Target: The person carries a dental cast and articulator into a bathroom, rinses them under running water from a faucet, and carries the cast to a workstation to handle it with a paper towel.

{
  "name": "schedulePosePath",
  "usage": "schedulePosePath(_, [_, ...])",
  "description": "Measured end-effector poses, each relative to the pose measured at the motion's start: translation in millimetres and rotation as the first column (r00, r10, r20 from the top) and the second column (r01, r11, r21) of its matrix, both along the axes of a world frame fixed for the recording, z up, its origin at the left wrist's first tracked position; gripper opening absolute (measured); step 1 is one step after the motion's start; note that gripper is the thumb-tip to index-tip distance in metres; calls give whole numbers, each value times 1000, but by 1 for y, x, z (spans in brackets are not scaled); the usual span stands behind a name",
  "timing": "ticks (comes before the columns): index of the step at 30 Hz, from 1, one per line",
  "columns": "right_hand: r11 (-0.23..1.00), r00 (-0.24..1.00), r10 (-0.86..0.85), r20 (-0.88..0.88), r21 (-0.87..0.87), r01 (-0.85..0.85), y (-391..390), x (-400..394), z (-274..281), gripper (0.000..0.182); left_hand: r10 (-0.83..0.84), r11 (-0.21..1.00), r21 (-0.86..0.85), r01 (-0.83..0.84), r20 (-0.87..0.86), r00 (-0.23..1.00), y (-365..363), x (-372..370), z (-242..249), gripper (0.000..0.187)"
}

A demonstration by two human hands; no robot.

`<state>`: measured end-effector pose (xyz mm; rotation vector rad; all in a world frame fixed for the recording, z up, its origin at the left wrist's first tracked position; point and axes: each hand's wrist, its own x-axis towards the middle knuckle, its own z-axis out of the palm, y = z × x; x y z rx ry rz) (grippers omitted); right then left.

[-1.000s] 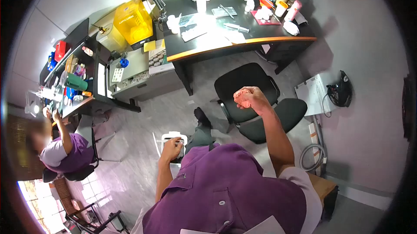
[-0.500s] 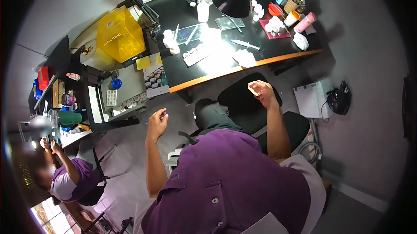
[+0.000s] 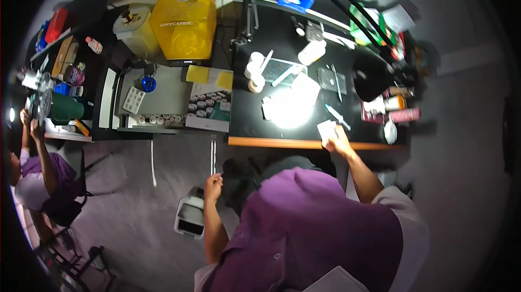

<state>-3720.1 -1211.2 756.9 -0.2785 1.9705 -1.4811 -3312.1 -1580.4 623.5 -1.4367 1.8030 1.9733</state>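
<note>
Right hand (image 3: 339, 139): moved from mid-air above the chair to the black desk's (image 3: 255, 124) front edge, fingers closed on a white paper sheet (image 3: 326, 129).
Left hand (image 3: 213, 186): lowered beside the knee; loosely curled, grip unclear.
Meaning: work likely shifts to the lamp-lit desk.

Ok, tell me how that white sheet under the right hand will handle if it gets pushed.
The white sheet looks thin and flat, so probably light and floppy. Lying on the smooth black desk near its edge, it would likely slide easily.
</note>
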Motion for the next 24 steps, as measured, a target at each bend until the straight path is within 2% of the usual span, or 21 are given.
schedulePosePath(1, [999,999,32,-10,-10,-32,-5,1,4,36,-21,1000,7,20,29,999,9,-20,-13,27])
schedulePosePath(2, [995,993,-51,-105,80,59,7,-5,-18,39,-50,999,14,49,58,997,17,-39,-27,26])
schedulePosePath(3, [993,995,-42,-88,109,51,0,-4,-4,37,-40,998,-42,45,114,993,34,-60,-58,28])
schedulePosePath(4, [990,997,-33,-70,138,42,-11,-2,13,34,14,988,-155,-4,65,998,49,-87,-55,31])
schedulePosePath(5, [982,1000,-6,29,191,0,-23,-4,30,27,102,992,-57,-112,-162,982,67,-105,-94,34])
schedulePosePath(6, [956,963,160,-217,278,-96,9,-21,-2,21,200,976,117,-183,-148,969,87,-130,-120,42])
schedulePosePath(7, [905,1000,5,-7,426,-1,-13,-17,23,16,1,995,-98,-4,-31,1000,108,-150,-154,41])
schedulePosePath(8, [835,993,117,17,539,-107,-16,-22,33,15,-77,983,-165,81,29,997,123,-172,-170,41])
schedulePosePath(9, [783,991,98,94,607,-135,-32,-23,50,15,-93,979,-177,98,35,995,135,-194,-177,40])
schedulePosePath(11, [871,981,174,88,450,-195,-19,-34,40,17,-138,967,-207,149,64,988,154,-234,-190,40])
schedulePosePath(12, [898,975,114,192,400,-184,-26,-37,47,16,-146,964,-212,158,74,987,157,-249,-198,39])
schedulePosePath(13, [871,977,124,174,453,-191,-39,-37,56,18,-159,960,-218,173,82,984,160,-262,-204,39])
schedulePosePath(15, [874,975,130,180,444,-198,-51,-39,63,20,-175,954,-230,194,97,980,165,-281,-212,38])
schedulePosePath(17, [807,969,170,177,539,-240,-53,-47,61,18,-191,947,-238,215,119,974,166,-293,-219,37])
schedulePosePath(19, [800,967,186,176,544,-254,-56,-52,61,20,-201,941,-248,230,137,970,167,-301,-223,36])
schedulePosePath(21, [719,946,297,134,621,-314,-60,-56,65,19,-204,936,-262,236,144,968,168,-310,-224,35])
schedulePosePath(22, [621,851,524,-27,696,-360,-67,-60,70,18,-209,932,-270,242,147,967,169,-315,-227,35])
schedulePosePath(23, [549,771,630,-90,753,-361,-81,-59,84,21,-212,928,-279,248,152,965,171,-319,-232,34])
schedulePosePath(24, [565,744,658,-114,729,-387,-74,-61,79,22,-214,923,-289,252,158,964,170,-323,-238,34])
